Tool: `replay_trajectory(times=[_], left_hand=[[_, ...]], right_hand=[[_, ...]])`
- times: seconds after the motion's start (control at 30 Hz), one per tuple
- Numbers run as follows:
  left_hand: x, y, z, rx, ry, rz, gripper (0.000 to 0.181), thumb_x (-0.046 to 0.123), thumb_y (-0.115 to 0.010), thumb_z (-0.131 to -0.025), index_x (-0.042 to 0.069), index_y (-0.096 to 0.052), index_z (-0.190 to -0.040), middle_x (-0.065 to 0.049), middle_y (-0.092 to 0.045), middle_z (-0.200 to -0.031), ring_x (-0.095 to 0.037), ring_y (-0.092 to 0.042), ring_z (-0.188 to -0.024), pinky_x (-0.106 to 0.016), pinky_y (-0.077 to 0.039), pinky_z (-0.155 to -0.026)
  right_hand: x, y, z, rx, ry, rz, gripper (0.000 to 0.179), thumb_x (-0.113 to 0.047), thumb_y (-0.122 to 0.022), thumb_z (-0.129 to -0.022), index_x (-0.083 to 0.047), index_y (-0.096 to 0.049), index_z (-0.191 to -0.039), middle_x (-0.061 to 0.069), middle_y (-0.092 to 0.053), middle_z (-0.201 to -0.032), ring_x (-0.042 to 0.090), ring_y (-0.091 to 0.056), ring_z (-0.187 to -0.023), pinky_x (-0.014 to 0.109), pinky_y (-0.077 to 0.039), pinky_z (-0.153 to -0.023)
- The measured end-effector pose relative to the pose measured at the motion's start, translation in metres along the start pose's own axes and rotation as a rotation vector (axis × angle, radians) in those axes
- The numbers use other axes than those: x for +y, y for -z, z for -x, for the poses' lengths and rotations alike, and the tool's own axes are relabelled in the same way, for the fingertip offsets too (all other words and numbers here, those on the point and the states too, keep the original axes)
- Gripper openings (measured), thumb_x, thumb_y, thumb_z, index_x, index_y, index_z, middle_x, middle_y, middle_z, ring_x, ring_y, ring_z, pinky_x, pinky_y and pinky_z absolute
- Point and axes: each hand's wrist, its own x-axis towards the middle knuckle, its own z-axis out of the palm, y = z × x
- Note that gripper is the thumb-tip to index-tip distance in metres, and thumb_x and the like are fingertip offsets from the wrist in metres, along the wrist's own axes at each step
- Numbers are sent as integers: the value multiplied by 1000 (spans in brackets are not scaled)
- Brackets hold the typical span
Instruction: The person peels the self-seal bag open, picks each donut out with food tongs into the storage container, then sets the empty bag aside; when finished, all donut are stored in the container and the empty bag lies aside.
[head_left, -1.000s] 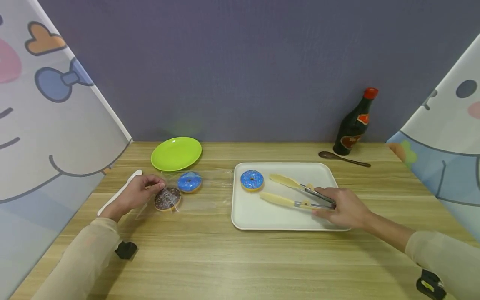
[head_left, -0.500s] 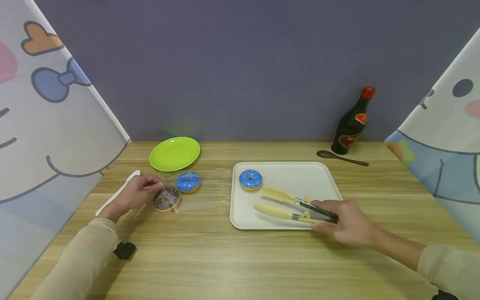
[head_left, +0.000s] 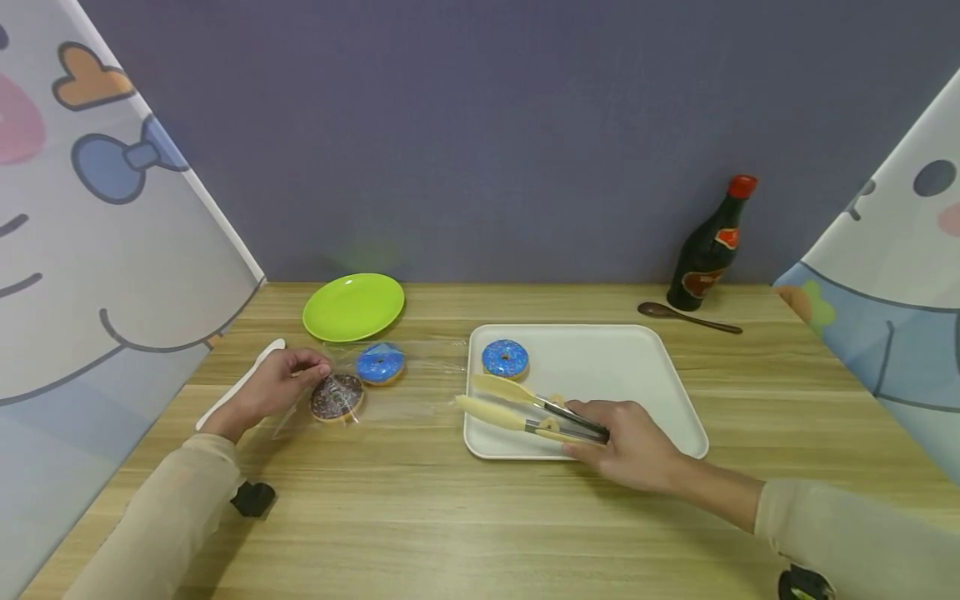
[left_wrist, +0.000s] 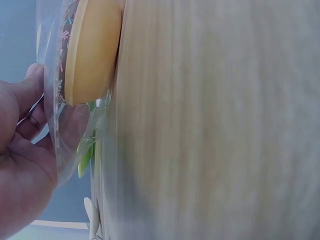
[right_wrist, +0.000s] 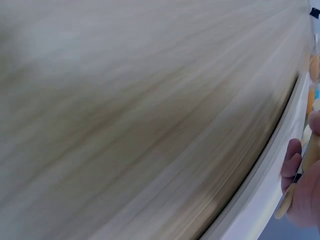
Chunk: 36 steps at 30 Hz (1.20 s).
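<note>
My left hand (head_left: 277, 387) pinches the edge of a clear plastic bag (head_left: 408, 408) between thumb and fingers. Inside the bag lie a chocolate donut (head_left: 336, 397) with sprinkles, right by my fingertips, and a blue donut (head_left: 380, 364). In the left wrist view the chocolate donut (left_wrist: 92, 50) shows its tan side through the film. My right hand (head_left: 633, 442) grips a pair of tongs (head_left: 517, 408) with cream tips and metal arms. The tongs' arms stand apart with nothing between them, over the front left of a white tray (head_left: 600, 354). Another blue donut (head_left: 505, 359) rests on the tray.
A green plate (head_left: 352, 307) sits behind the bag. The white knife-like strip (head_left: 243, 385) lies left of my left hand, partly behind it. At the back right stand a dark bottle (head_left: 708, 250) with a red cap and a brown wooden spoon (head_left: 686, 317).
My right hand first drew the tongs toward the front of the tray, then carried them left, so their tips now reach the tray's left edge. My left hand stays on the bag.
</note>
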Motion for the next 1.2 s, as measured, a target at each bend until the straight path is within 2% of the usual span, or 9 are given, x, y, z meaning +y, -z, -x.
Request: replay_trajectory(times=[0.17,0.37,0.53,0.67,0.8,0.9,1.2], left_hand=[[-2,-1,0,4,-4,12,12,4,-60,-93,-4,-67,-92,-11,-66,-90,-8,-55,-85,-19,-44,-71],[-2,-1,0,6,-11,14,12,4,-59,-93,-4,-67,-91,-11,-66,-89,-7,-55,-84,-19,-44,-71],[0,0,0,-4,-3,12,12,6,-59,-94,-4,-67,-92,-11,-66,-90,-9,-55,-85,-19,-44,-72],[1,0,-1,-9,4,16,13,6,-59,-94,-4,-67,-93,-11,-66,-90,-10,-55,-85,-20,-44,-71],[1,0,0,-8,11,23,12,6,-60,-94,-4,-67,-93,-11,-66,-90,-10,-55,-85,-19,-44,-71],[0,0,0,-12,14,23,13,7,-60,-94,-4,-67,-93,-11,-66,-90,-9,-55,-86,-20,-44,-72],[0,-1,0,-9,2,18,13,6,-60,-94,-4,-67,-92,-11,-66,-90,-10,-56,-86,-20,-45,-71]], right_hand=[[-20,-12,-17,0,-44,39,51,-27,-80,-75,1,-66,-115,9,-68,-105,20,-64,-95,38,-51,-77],[-39,-24,-40,-11,-138,51,53,-28,-79,-76,2,-64,-118,11,-66,-109,26,-63,-99,42,-49,-81],[-49,-35,-54,-4,-152,63,57,-28,-80,-74,2,-63,-119,9,-68,-104,20,-63,-86,39,-49,-71],[-56,-42,-64,-32,-176,67,50,-30,-80,-74,-4,-66,-113,0,-65,-83,13,-51,-68,33,-43,-57],[-62,-50,-71,-52,-186,69,36,-32,-80,-73,-10,-65,-97,-6,-47,-63,14,-43,-60,31,-36,-48],[-65,-56,-75,-53,-184,66,33,-32,-79,-73,-10,-63,-91,-6,-45,-62,15,-42,-57,30,-34,-45],[-67,-69,-83,-31,-163,88,33,-27,-77,-71,-8,-62,-93,-3,-52,-71,15,-46,-54,29,-37,-42]])
